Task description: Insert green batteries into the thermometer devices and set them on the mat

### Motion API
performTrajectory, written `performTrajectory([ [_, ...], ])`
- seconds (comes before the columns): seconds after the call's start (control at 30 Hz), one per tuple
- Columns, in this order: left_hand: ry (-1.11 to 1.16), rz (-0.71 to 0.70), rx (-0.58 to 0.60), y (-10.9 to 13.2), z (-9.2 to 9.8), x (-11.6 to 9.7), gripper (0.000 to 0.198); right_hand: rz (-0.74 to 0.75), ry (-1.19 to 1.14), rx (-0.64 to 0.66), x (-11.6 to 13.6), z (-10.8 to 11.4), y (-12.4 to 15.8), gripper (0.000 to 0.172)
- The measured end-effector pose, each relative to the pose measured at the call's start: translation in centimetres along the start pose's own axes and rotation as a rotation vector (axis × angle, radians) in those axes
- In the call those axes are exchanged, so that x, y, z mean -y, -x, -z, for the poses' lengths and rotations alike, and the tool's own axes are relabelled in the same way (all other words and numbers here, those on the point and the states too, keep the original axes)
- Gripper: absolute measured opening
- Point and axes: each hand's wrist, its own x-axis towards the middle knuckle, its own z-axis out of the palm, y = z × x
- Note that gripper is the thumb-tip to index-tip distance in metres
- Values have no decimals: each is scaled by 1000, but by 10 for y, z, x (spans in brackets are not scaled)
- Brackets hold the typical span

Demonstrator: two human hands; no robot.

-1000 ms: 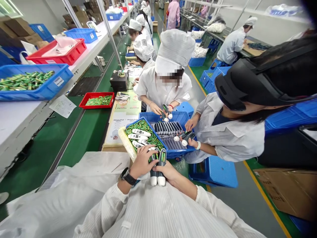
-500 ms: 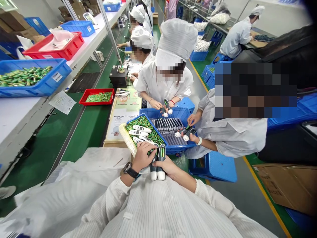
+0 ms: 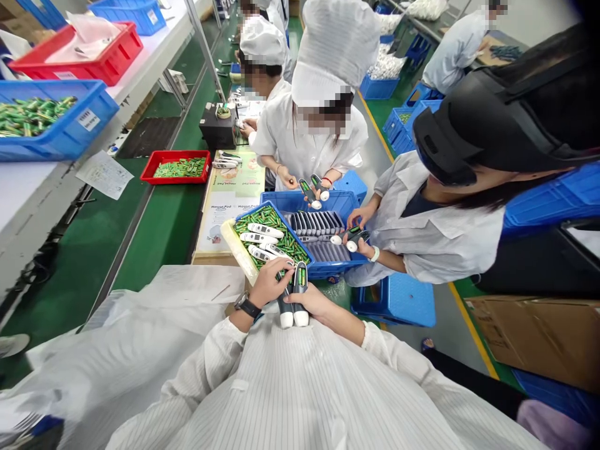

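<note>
By bin (image 3: 293, 232) | right hand (image 3: 317, 301): two devices (image 3: 300, 280) | left hand (image 3: 269, 282): touching one

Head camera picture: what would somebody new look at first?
Probably the big black headset on the person at the right. Next, the heap of green batteries near the middle, with white devices lying on top. Just below, the right hand holds two dark devices side by side, the left hand touching one.
</note>
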Motion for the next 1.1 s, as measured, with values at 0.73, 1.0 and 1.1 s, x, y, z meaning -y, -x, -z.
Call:
performTrajectory([
  [0.73, 924, 848, -464, 45, -36, -16, 44, -13, 223, 144, 10, -2, 0, 37],
  [1.0, 1314, 973, -234, 56, -29, -22, 39, -12, 194, 279, 17, 7, 4, 48],
  [1.1, 1306, 971, -237, 59, -28, -19, 41, -2, 224, 318, 22, 9, 6, 48],
])
